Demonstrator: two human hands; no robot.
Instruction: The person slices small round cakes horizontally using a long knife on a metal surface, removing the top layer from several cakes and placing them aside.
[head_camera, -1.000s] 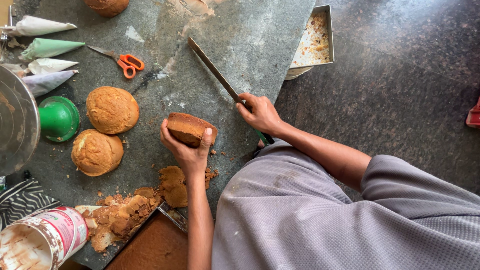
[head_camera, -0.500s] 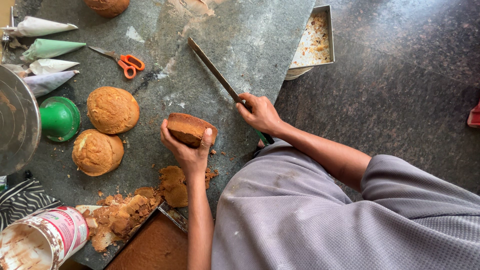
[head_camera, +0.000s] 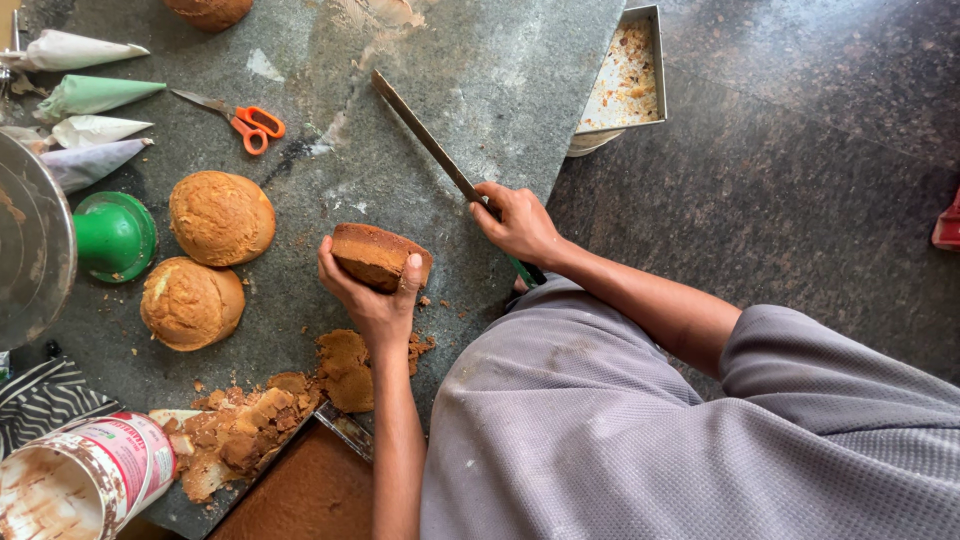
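My left hand (head_camera: 372, 296) grips a small round brown cake (head_camera: 380, 255), held tilted on its edge just above the grey stone counter (head_camera: 480, 80). My right hand (head_camera: 520, 222) is closed around the handle of a long knife (head_camera: 425, 140). The blade lies flat along the counter and points away to the upper left, apart from the cake. Two domed golden cakes (head_camera: 221, 216) (head_camera: 191, 302) sit to the left of the held one.
Cake trimmings and crumbs (head_camera: 250, 430) are piled near the counter's front, beside a tray of brown cake (head_camera: 300, 495) and an open tin (head_camera: 85, 480). Orange-handled scissors (head_camera: 245, 122), several piping bags (head_camera: 90, 95), a green cup (head_camera: 115, 235) and a metal bowl (head_camera: 30, 250) lie left. A crumb-lined baking tin (head_camera: 625, 75) sits at the counter's right edge.
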